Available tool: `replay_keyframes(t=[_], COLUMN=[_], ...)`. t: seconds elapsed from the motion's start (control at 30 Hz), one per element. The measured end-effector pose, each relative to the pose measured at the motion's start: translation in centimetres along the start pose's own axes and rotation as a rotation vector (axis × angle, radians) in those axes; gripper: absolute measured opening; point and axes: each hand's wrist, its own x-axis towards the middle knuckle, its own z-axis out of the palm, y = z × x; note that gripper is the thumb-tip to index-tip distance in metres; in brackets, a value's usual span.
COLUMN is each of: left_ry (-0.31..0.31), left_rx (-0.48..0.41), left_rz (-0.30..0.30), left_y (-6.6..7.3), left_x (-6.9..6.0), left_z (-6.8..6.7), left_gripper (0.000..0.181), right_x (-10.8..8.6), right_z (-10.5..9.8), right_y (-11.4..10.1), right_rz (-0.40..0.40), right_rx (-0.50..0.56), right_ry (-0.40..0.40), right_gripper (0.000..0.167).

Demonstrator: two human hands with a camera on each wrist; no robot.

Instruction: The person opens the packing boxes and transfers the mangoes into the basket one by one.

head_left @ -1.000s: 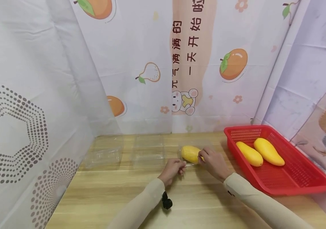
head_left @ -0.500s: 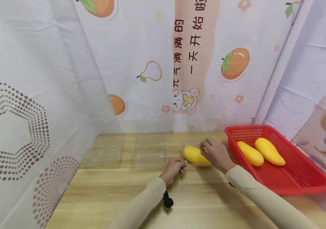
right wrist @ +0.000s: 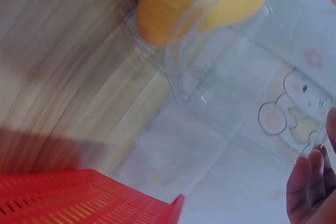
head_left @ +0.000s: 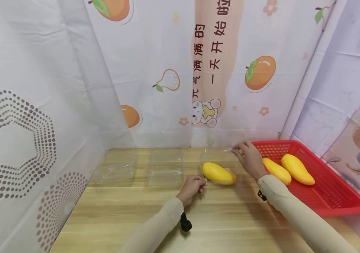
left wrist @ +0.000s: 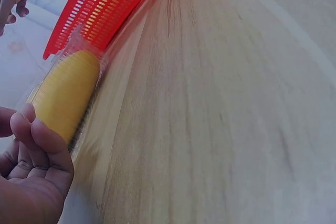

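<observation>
A yellow mango (head_left: 217, 173) lies in a clear hinged plastic box, whose rim (left wrist: 79, 40) shows beside it in the left wrist view. My left hand (head_left: 192, 188) pinches the box's near left edge between thumb and curled fingertips. At the back, my right hand (head_left: 248, 159) holds the edge of the transparent lid (right wrist: 236, 108) between thumb and fingers. The lid stands raised behind the mango, and the printed curtain shows through it. Much of the box's clear outline is hard to make out.
A red basket (head_left: 322, 211) with two mangoes (head_left: 297, 168) stands at the right. Two more clear boxes, a middle one (head_left: 165, 172) and a left one (head_left: 115, 174), sit with lids up on the wooden table (head_left: 119, 218). Printed curtains (head_left: 148, 45) hang behind.
My right hand has left the mango's right end and moved up and right to the lid's edge. The mango has settled slightly to the right. The left hand has barely moved.
</observation>
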Motion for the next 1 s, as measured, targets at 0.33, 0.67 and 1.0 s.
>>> replay_keyframes(t=[0.33,0.67,1.0], left_ry=[-0.009,0.012,0.017], left_rx=[-0.001,-0.007,0.007], left_rz=[0.000,0.004,-0.008], left_y=[-0.4,-0.2,0.0], left_x=[-0.1,-0.3,-0.4], left_z=[0.1,0.1,0.2], left_gripper=[0.024,0.025,0.027], right_x=[0.5,1.5,1.8], right_z=[0.4,0.8,2.0], right_y=[1.6,2.5,2.9], right_rz=[0.154,0.260,0.392], right_rx=[0.121,0.134,0.191], right_ry=[0.021,0.097,0.079], right_gripper=[0.015,0.016,0.023])
